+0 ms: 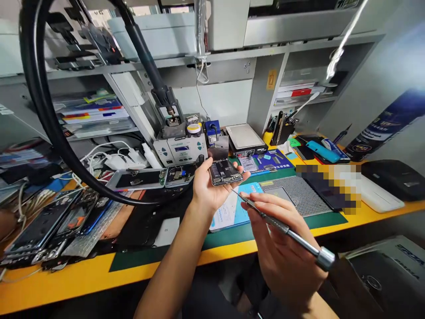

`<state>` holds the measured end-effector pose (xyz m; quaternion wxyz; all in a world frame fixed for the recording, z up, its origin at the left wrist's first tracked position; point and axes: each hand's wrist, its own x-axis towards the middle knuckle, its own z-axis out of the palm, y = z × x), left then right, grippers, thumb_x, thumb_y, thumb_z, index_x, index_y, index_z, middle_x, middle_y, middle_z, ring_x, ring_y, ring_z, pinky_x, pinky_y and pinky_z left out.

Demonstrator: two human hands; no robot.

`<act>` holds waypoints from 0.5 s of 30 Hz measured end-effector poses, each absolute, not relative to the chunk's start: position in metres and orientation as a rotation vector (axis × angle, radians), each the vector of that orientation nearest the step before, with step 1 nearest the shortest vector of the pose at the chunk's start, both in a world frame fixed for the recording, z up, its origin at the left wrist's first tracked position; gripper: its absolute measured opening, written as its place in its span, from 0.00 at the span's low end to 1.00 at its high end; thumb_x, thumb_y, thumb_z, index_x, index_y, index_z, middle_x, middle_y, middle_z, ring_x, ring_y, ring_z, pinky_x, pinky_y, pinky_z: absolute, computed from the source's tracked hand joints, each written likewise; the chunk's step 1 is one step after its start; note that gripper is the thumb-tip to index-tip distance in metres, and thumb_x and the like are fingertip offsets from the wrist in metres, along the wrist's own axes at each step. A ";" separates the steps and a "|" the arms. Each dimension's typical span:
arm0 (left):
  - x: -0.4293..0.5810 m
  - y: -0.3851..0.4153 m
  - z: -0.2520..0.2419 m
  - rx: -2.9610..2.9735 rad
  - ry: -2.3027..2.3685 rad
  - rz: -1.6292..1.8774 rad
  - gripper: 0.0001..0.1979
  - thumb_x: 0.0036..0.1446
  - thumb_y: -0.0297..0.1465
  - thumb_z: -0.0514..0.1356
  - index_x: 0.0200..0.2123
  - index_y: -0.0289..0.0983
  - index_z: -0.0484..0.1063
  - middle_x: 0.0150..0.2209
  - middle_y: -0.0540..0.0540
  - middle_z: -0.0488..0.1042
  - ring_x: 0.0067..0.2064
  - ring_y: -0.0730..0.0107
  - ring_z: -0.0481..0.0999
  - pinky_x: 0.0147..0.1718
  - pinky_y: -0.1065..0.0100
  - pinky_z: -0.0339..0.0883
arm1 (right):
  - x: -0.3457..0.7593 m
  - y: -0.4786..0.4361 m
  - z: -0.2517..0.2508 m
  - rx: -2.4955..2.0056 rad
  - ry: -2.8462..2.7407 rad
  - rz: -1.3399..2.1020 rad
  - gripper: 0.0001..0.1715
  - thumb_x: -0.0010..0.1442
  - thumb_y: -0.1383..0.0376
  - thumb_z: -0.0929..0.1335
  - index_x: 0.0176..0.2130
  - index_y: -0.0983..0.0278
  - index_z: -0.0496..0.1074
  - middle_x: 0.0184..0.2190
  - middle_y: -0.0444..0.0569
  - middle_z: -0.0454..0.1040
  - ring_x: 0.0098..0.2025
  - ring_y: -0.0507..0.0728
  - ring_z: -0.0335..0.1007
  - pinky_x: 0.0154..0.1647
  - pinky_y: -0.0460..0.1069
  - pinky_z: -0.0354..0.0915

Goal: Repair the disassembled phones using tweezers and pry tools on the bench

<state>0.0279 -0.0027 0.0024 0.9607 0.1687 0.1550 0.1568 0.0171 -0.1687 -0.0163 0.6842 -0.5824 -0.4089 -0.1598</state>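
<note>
Fingers of the right hand [287, 254] are clamped on a slim metallic screwdriver [280, 225], its shaft pointing to the near edge of an opened smartphone [217, 173]; whether the tip makes contact cannot be told. The left hand [206, 188] grips the smartphone by its sides, thumb on one edge, fingertips at the other. The exposed interior is mostly black, with pale print on the battery [229, 168] and small metallic parts along the near end. The smartphone is held above the workbench, before a grey rework station [182, 149].
</note>
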 end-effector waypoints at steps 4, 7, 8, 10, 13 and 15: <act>0.024 -0.001 0.001 0.314 0.321 0.330 0.25 0.68 0.39 0.47 0.33 0.27 0.75 0.30 0.35 0.77 0.33 0.57 0.80 0.39 0.50 0.79 | 0.018 -0.156 -0.024 -1.378 -0.997 -0.459 0.22 0.57 0.84 0.69 0.48 0.66 0.74 0.46 0.53 0.78 0.50 0.60 0.77 0.53 0.56 0.75; 0.023 -0.001 0.002 0.316 0.368 0.335 0.24 0.68 0.40 0.48 0.33 0.27 0.74 0.30 0.36 0.77 0.33 0.57 0.80 0.39 0.51 0.79 | 0.021 -0.152 -0.024 -1.388 -1.044 -0.468 0.22 0.56 0.83 0.70 0.48 0.66 0.74 0.46 0.53 0.77 0.50 0.59 0.77 0.54 0.55 0.75; 0.023 -0.001 0.003 0.325 0.378 0.336 0.24 0.67 0.40 0.48 0.33 0.27 0.74 0.31 0.36 0.77 0.34 0.57 0.80 0.40 0.51 0.79 | 0.021 -0.151 -0.023 -1.392 -1.066 -0.477 0.22 0.56 0.83 0.70 0.47 0.66 0.73 0.46 0.53 0.78 0.50 0.58 0.77 0.54 0.55 0.75; 0.022 -0.001 0.003 0.351 0.377 0.346 0.24 0.67 0.40 0.48 0.33 0.28 0.75 0.31 0.36 0.77 0.34 0.58 0.80 0.41 0.52 0.78 | 0.021 -0.150 -0.022 -1.400 -1.098 -0.496 0.22 0.56 0.83 0.71 0.47 0.67 0.73 0.46 0.54 0.78 0.50 0.58 0.77 0.54 0.54 0.75; 0.022 -0.001 0.003 0.376 0.357 0.354 0.23 0.67 0.40 0.49 0.33 0.29 0.75 0.31 0.37 0.77 0.34 0.59 0.80 0.42 0.52 0.78 | 0.020 -0.148 -0.021 -1.406 -1.116 -0.517 0.20 0.56 0.83 0.71 0.46 0.67 0.73 0.45 0.55 0.78 0.49 0.57 0.77 0.53 0.53 0.75; 0.021 -0.002 0.002 0.381 0.350 0.345 0.22 0.67 0.39 0.48 0.33 0.30 0.75 0.31 0.37 0.77 0.34 0.59 0.80 0.41 0.53 0.78 | 0.020 -0.147 -0.021 -1.413 -1.117 -0.538 0.19 0.56 0.82 0.71 0.45 0.68 0.73 0.44 0.55 0.78 0.48 0.57 0.78 0.53 0.53 0.75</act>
